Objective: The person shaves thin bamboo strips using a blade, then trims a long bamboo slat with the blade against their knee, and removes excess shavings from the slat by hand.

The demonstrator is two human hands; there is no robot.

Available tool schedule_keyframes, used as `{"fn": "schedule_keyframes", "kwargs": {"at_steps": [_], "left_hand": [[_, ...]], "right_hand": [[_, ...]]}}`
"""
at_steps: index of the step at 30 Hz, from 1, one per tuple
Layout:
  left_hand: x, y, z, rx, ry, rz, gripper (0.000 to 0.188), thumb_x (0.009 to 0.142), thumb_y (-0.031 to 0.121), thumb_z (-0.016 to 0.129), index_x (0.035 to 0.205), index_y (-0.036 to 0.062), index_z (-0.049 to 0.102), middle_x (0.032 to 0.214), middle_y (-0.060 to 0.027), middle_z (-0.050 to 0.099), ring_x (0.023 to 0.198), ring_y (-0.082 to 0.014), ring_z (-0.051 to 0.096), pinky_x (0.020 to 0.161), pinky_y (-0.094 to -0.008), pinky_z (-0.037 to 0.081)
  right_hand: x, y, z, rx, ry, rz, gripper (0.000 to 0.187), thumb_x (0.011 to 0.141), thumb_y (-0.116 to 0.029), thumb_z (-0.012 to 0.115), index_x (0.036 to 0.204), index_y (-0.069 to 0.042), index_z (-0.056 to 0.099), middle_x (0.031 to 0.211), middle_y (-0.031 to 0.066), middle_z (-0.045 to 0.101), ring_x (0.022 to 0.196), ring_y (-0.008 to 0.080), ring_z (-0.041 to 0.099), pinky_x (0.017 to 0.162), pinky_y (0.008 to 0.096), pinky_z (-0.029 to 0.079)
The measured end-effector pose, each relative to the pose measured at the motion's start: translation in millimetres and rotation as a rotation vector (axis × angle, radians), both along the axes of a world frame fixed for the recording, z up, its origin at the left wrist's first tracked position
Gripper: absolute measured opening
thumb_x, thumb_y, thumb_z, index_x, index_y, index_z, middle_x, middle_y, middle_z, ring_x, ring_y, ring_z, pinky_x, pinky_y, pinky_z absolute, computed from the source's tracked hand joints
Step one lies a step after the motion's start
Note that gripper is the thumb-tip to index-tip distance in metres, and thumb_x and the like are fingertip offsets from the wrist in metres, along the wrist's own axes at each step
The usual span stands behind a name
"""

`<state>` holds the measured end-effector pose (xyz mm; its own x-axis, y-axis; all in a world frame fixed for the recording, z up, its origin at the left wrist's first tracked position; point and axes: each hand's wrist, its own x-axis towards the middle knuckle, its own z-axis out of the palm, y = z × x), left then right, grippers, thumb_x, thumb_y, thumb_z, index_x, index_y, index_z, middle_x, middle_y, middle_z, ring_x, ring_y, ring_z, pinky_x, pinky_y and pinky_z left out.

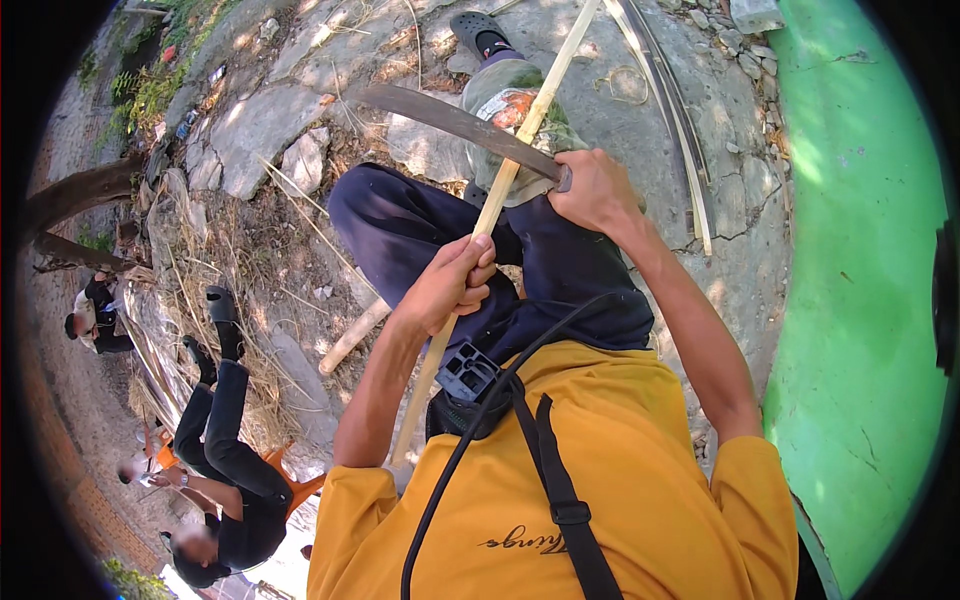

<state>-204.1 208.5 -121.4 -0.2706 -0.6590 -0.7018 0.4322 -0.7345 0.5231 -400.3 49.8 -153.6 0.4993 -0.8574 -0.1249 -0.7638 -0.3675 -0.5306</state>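
My left hand (450, 285) is closed round a long pale bamboo strip (490, 205), which slants from beside my waist up past my knees. In my right hand (595, 190) is the handle end of a long machete (450, 117) with a dark, slightly curved blade. That blade lies across the strip just above my left hand and looks to be touching it; its tip points to the far left. A green patterned cloth (553, 130) with an orange patch covers my lower leg beneath the strip and blade.
Several long split strips (680, 120) lie on the cracked concrete at the far right. A bright green wall (860, 250) borders my right side. Left of my legs are dry stalks and a wooden stick (355, 335). A person (235, 480) sits on an orange chair at the lower left.
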Motion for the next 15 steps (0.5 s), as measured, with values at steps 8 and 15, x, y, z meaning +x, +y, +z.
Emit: {"fn": "schedule_keyframes", "kwargs": {"at_steps": [8,15], "left_hand": [[-3,11,8,0.003,0.054,-0.019,0.034,0.112,0.04,0.041,0.087,0.0169,0.041,0.066,0.0089,0.026,0.048,-0.0016,0.02,0.041,-0.0216,0.016],[6,4,4,-0.004,0.038,-0.001,0.034,0.112,0.04,0.043,0.087,0.0165,0.042,0.067,0.0088,0.028,0.049,-0.001,0.021,0.041,-0.0201,0.016]], "right_hand": [[-2,-18,-8,0.153,0.022,-0.03,0.032,0.07,-0.021,0.066,0.095,-0.006,0.078,0.086,0.0264,0.072,0.086,0.0467,0.07,0.083,0.0527,0.056],[-1,3,-1,0.047,-0.051,0.047,0.038,0.068,-0.023,0.069,0.101,-0.007,0.078,0.087,0.0257,0.072,0.088,0.0465,0.07,0.083,0.0517,0.057]]}}
